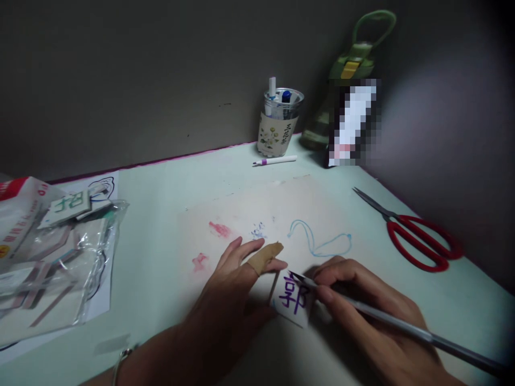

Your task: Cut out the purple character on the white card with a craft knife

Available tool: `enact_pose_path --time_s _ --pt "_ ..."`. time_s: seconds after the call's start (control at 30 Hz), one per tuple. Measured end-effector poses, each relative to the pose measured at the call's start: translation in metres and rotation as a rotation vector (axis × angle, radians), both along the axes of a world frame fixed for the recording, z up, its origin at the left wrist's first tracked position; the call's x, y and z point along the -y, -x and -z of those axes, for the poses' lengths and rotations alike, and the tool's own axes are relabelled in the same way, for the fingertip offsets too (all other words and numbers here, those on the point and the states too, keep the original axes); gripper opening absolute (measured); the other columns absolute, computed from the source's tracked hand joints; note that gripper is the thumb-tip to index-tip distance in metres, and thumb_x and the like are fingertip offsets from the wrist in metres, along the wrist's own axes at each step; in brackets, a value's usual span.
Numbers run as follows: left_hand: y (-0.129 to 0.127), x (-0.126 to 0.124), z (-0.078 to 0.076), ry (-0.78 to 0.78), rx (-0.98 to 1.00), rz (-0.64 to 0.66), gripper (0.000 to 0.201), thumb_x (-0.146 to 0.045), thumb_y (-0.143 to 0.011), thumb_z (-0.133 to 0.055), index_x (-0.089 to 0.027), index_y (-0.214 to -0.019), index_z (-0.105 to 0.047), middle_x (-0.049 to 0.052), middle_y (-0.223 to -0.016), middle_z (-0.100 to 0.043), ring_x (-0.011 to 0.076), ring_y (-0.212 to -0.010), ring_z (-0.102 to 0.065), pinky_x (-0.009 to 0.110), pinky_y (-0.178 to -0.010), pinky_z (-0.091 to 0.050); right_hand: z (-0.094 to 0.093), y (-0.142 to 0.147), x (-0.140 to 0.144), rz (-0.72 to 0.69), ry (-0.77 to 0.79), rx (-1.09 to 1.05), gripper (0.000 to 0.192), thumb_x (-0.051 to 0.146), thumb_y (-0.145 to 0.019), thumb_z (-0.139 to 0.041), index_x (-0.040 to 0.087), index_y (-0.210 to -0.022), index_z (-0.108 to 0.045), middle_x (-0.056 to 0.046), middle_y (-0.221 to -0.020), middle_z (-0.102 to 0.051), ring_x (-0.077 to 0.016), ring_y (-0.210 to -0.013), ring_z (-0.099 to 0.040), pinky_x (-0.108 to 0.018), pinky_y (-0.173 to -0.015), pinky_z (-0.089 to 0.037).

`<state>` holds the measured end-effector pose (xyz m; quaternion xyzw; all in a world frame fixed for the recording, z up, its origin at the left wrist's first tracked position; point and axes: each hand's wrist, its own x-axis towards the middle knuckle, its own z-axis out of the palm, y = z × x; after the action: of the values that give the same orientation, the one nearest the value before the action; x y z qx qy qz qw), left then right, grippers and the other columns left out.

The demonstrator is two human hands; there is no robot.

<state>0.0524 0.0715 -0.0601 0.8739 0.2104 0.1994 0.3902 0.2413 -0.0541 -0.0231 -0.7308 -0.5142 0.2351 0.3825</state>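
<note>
A small white square tile (285, 313) with a purple written character stands out low in the middle of the view. My left hand (241, 289) grips its left side between thumb and fingers; a tan bandage (263, 259) wraps one finger. In my right hand (362, 305) is a slim paintbrush (386, 320) with a grey-to-dark handle, pinched near its front end. Its dark tip meets the upper part of the tile, near the purple strokes. The right hand's lower fingers are tucked out of sight.
Red-handled scissors (418, 238) lie at the right. Behind stand a cup of pens (277, 126) and a green bottle (322, 115), with a purple-banded marker (277, 160) before the cup. At left, a clear plastic bag (52, 279) lies with lettered tiles (66, 209) on it.
</note>
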Motion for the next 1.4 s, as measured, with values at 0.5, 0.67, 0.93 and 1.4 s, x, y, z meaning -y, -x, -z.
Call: enact_pose_path --time_s 0.5,0.67,0.93,1.4 --pt "-0.013 0.011 -0.01 -0.229 -0.115 -0.028 0.109 -0.037 -0.063 -0.088 -0.014 -0.149 -0.025 0.023 -0.13 -0.057 0.0471 -0.127 -0.051 0.081 -0.11 -0.022 -0.003 0.002 -0.005 0.025 -0.077 -0.024 0.018 0.034 -0.098 -0.054 0.026 -0.096 -0.07 -0.002 -0.089 -0.074 -0.0159 -0.073 -0.071 -0.024 -0.064 -0.059" --pt "-0.006 -0.002 -0.012 -0.185 -0.077 0.001 0.094 -0.001 -0.069 -0.053 -0.02 -0.154 -0.017 0.017 -0.144 -0.052 0.0381 -0.144 -0.036 0.073 -0.118 -0.019 -0.004 -0.004 0.002 0.078 -0.064 -0.071 0.02 0.04 -0.094 -0.059 0.031 -0.104 -0.074 -0.002 -0.096 -0.078 -0.0189 -0.08 -0.074 -0.025 -0.065 -0.061" --pt "-0.002 -0.012 -0.011 -0.02 -0.104 0.087 0.099 -0.008 -0.075 -0.072 -0.029 -0.154 -0.017 0.009 -0.139 -0.059 0.0334 -0.144 -0.039 0.066 -0.123 -0.013 0.0 -0.014 -0.009 0.057 0.023 -0.247 0.021 0.044 -0.086 -0.069 0.025 -0.077 -0.066 0.0 -0.072 -0.067 -0.0143 -0.061 -0.058 -0.024 -0.051 -0.045" --pt "-0.004 -0.015 -0.017 -0.067 -0.137 0.187 0.086 -0.014 -0.077 -0.078 -0.028 -0.151 -0.034 0.01 -0.149 -0.053 0.0336 -0.15 -0.029 0.068 -0.12 -0.015 0.002 -0.009 0.001 0.024 0.132 -0.313 0.029 0.045 -0.088 -0.066 0.021 -0.072 -0.058 -0.004 -0.077 -0.067 -0.0188 -0.073 -0.06 -0.03 -0.058 -0.046"
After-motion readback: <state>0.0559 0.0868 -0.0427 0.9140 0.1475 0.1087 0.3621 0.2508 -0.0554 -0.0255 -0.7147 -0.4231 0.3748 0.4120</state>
